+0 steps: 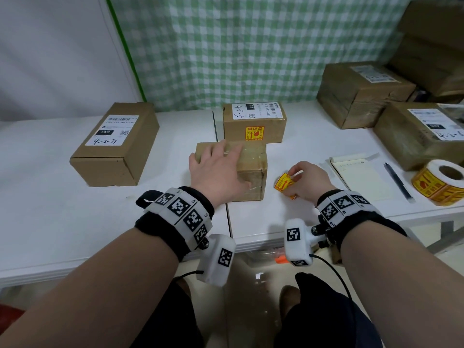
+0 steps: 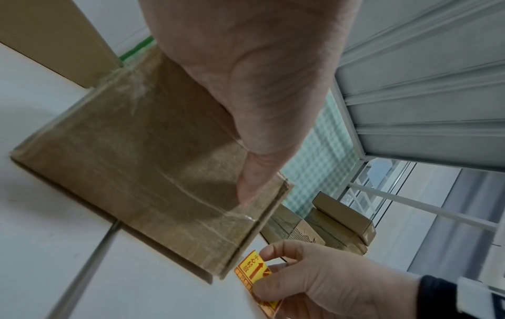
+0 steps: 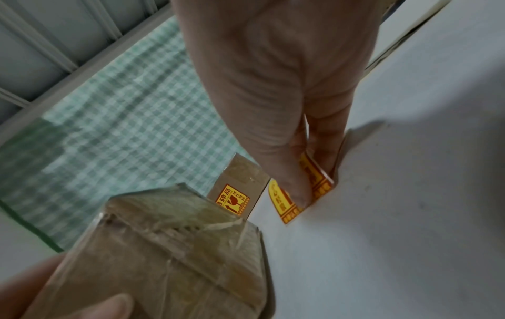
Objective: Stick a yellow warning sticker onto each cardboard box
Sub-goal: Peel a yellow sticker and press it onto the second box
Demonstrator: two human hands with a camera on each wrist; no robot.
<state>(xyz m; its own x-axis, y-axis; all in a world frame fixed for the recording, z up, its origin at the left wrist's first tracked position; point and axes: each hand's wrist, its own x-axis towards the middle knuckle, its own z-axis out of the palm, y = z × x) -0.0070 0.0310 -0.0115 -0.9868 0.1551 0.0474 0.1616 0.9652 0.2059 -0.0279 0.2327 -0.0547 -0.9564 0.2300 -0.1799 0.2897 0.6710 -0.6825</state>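
From the head camera, a white table ran left to right, its near edge just in front of the person's wrists and a checked green curtain closing off the far side. A seam between two tabletops ran under a small taped cardboard box at the centre. The left hand lay spread over this box's top, thumb down its near face. Just right of the box, the right hand pinched a yellow warning sticker low over the table, near the box but apart from it. Bare tabletop lay open between the hands and the near edge. Behind stood a box already bearing a sticker; a long labelled box sat well to the left. To the right were a notepad, a pen, a sticker roll and two larger boxes.

From the left wrist camera, the thumb pressed the taped box's face, close to its right edge. The sticker was beside the box's lower corner, held in the right hand's fingers.

From the right wrist camera, thumb and fingers pinched the curled sticker just above bare white table; the taped box filled the lower left.
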